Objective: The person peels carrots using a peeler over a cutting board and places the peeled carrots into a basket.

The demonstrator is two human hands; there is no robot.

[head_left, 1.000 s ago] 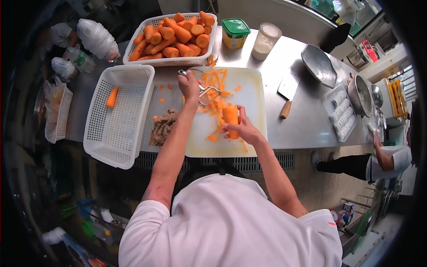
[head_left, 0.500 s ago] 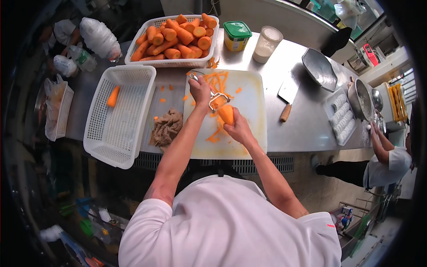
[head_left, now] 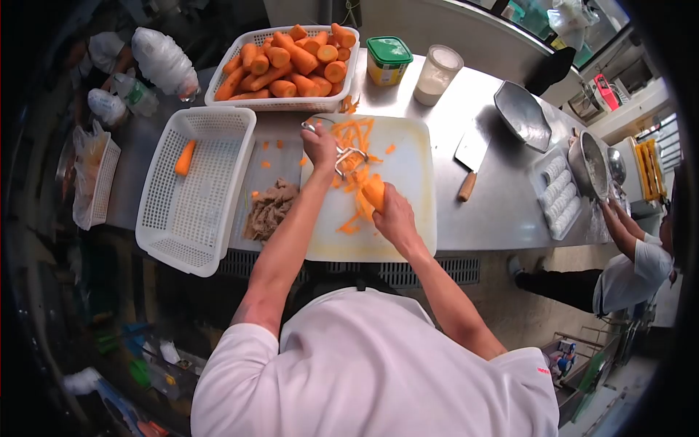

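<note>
Cutting board [head_left: 328, 229] beneath peeler [head_left: 341, 152], carrot [head_left: 373, 191]

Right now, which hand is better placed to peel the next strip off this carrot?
Probably the left hand: it grips the peeler, whose head sits close to the carrot above the cutting board. The right hand is occupied holding that carrot.

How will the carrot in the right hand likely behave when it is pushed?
The carrot would probably roll, since its visible side looks rounded. It seems stiff, unbent in the right hand. Its smooth-looking surface may be slippery.
</note>
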